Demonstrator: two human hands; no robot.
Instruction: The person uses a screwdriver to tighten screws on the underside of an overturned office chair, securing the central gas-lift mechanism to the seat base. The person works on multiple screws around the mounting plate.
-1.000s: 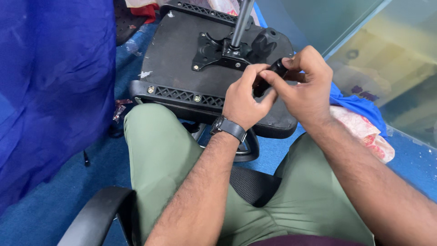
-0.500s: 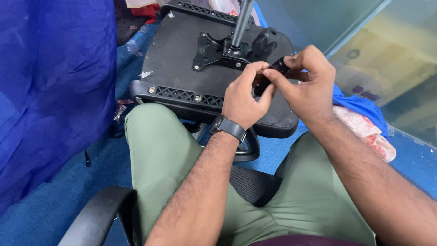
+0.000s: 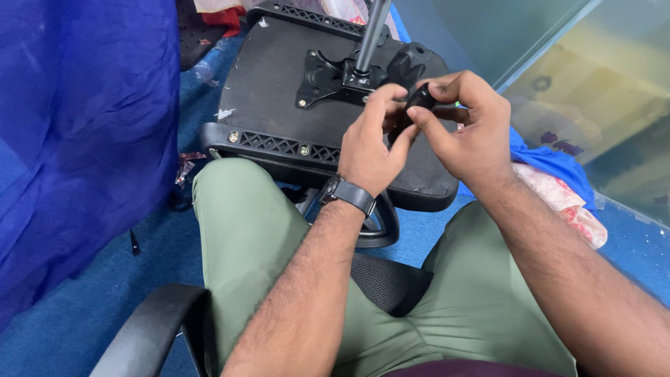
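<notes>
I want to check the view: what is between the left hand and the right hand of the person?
In the head view, a small black part sits between the left hand and the right hand; fingers of both hands pinch it above the overturned chair seat.

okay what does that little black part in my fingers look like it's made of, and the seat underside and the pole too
Black part: probably matte plastic or rubber; dull, no glint. Seat underside: black, flat sheen, likely moulded plastic or coated board, with a ribbed plastic edge. Pole: metal, by its grey shine. Both the left hand and right hand pinch the part.
</notes>
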